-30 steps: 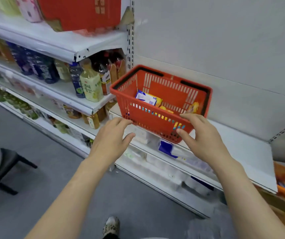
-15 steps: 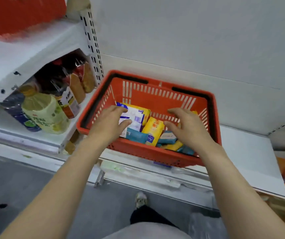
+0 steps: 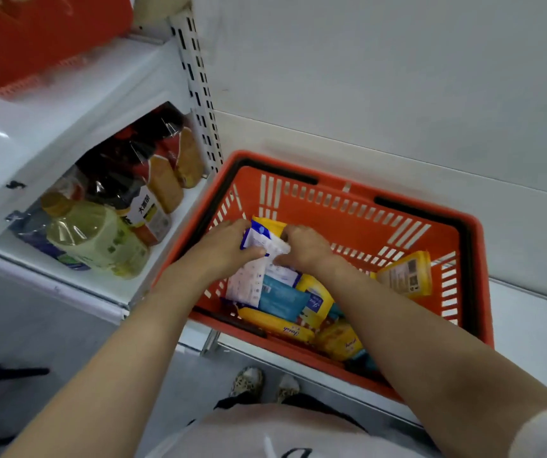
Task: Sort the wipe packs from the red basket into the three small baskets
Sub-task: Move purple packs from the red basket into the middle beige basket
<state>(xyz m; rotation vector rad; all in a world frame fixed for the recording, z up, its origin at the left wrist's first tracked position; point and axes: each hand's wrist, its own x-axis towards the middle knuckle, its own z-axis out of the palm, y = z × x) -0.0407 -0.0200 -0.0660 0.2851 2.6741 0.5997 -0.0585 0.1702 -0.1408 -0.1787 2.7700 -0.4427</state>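
On a white shelf point(image 3: 526, 322) sits the red basket point(image 3: 358, 209), its rim tipped toward the person, with both hands reaching down inside it at the left end. Left hand point(image 3: 224, 247) and right hand point(image 3: 303, 247) meet on one white and blue wipe pack point(image 3: 258, 241), which stands above the heap; the left fingers point(image 3: 252, 253) curl round its left edge with the thumb across the front, and the right fingers point(image 3: 282, 259) pinch its right side. Behind this pack a yellow pack point(image 3: 270, 224) shows its top edge. Lower in the basket lie another white pack point(image 3: 245, 285), a blue pack point(image 3: 282, 300) and several more yellow ones, loosely piled against the near wall. One yellow pack point(image 3: 404, 274) leans alone against the right wall, well apart from the hands. Left of the basket, a lower shelf carries bottles point(image 3: 100, 236) of drink. No small baskets are in view.
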